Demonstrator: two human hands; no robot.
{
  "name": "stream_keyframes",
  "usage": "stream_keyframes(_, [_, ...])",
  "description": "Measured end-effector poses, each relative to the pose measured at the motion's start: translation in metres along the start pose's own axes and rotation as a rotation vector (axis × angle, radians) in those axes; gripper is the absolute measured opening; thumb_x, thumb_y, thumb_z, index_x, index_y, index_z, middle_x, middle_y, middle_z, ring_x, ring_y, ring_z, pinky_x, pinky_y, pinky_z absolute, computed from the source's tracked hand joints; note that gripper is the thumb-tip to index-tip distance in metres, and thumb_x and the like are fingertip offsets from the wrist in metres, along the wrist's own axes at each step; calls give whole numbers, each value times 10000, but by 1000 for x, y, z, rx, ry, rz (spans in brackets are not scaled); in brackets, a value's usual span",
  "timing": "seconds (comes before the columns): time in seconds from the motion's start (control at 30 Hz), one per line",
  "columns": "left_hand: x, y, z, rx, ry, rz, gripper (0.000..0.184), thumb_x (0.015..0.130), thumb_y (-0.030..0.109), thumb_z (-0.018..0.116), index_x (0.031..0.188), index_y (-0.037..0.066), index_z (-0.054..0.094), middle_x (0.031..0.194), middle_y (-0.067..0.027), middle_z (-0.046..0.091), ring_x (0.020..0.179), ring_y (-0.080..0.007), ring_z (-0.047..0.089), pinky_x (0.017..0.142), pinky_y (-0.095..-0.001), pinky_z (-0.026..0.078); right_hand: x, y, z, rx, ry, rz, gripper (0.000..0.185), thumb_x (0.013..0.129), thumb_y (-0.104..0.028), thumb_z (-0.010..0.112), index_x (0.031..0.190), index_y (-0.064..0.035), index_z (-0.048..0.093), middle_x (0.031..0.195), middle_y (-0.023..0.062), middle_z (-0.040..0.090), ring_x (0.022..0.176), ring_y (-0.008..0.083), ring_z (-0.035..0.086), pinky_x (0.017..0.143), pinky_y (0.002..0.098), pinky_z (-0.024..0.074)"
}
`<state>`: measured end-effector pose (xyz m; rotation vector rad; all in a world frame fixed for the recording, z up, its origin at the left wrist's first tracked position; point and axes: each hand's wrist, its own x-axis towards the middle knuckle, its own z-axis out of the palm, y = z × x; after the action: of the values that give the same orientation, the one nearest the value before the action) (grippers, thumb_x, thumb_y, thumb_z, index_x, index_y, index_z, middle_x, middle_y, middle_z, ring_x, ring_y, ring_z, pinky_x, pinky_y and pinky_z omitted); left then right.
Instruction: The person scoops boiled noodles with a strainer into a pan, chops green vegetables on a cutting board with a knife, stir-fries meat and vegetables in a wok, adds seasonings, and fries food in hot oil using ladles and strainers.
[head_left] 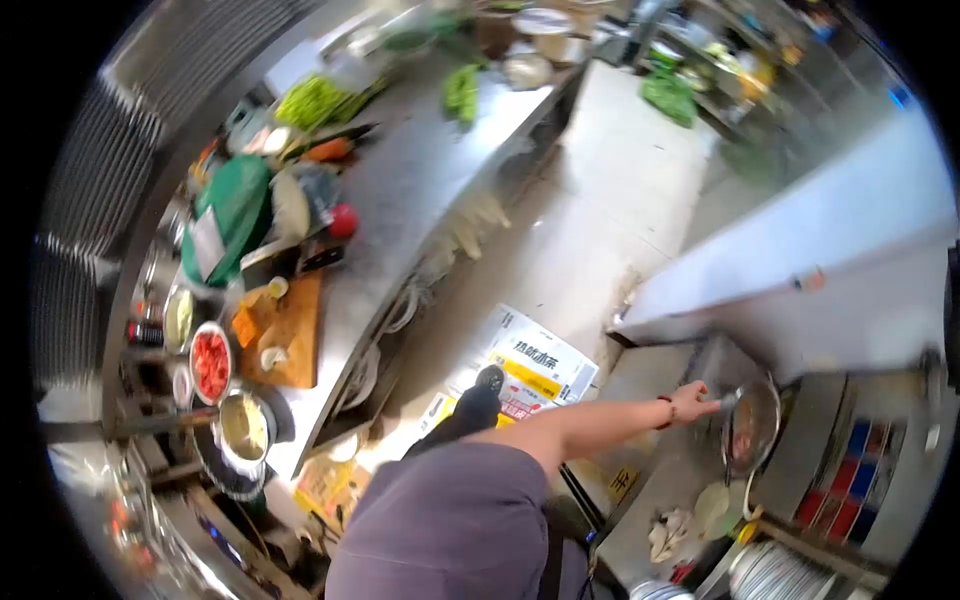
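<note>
My right hand (690,403), with a bracelet at its wrist, reaches out over the metal counter at the right. Its fingers look closed on the near edge or short handle of a round metal pan (768,425). Pinkish food (742,445), perhaps meat, lies in the pan. Blur hides the exact grip. My left hand is outside the picture.
On the long steel table (400,190) at left are a wooden cutting board (300,345), a bowl of chopped red food (211,365), a pot (243,430) and green vegetables (320,102). Flattened cardboard (545,350) covers the floor. A white cloth (668,533) lies near the pan.
</note>
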<state>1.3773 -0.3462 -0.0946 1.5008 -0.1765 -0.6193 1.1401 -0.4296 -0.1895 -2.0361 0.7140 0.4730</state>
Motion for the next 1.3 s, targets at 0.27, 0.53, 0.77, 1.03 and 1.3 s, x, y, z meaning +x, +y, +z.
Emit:
stream_keyframes(0.27, [-207, -23, -481, 661, 1574, 76, 233, 786, 127, 576, 988, 14, 556, 933, -147, 587, 893, -279, 563, 799, -363, 450, 114, -210, 100, -316, -546, -503, 486, 797, -231, 648, 1191, -23, 455, 979, 90, 567, 829, 164, 564, 711, 314, 487])
stream_keyframes(0.53, [-385, -90, -552, 350, 2094, -347, 494, 687, 168, 693, 1118, 38, 489, 1082, -176, 520, 990, -317, 512, 870, -393, 412, 136, -642, 402, -229, -1040, -916, 835, 707, -143, 733, 1376, -92, 237, 1257, 208, 419, 1156, 280, 429, 893, 367, 412])
stream_keyframes(0.77, [-394, -70, -589, 638, 1860, -774, 648, 623, 150, 712, 1190, 52, 413, 1168, -191, 454, 1089, -362, 431, 931, -412, 368, 21, -714, 565, -253, -1261, -552, 971, 635, -294, 776, 1388, -121, 189, 1309, 205, 377, 1172, 330, 410, 901, 434, 402])
stream_keyframes(1.03, [-409, -82, -595, 302, 2003, -504, 423, 611, 97, 688, 989, 38, 510, 935, -157, 540, 912, -326, 515, 808, -386, 426, 106, -696, 576, 255, -1523, -84, 658, 750, -205, 578, 1335, -146, 284, 1239, 95, 430, 1096, 279, 455, 839, 456, 443])
stream_keyframes(1.3, [-451, -85, -778, 1441, 1731, -664, 336, 841, 265, 527, 1092, 41, 539, 1125, -161, 541, 967, -294, 542, 847, -391, 428, 80, -702, 573, 80, -1257, -275, 702, 742, -245, 601, 1350, -188, 254, 1261, 76, 406, 1125, 291, 429, 796, 501, 447])
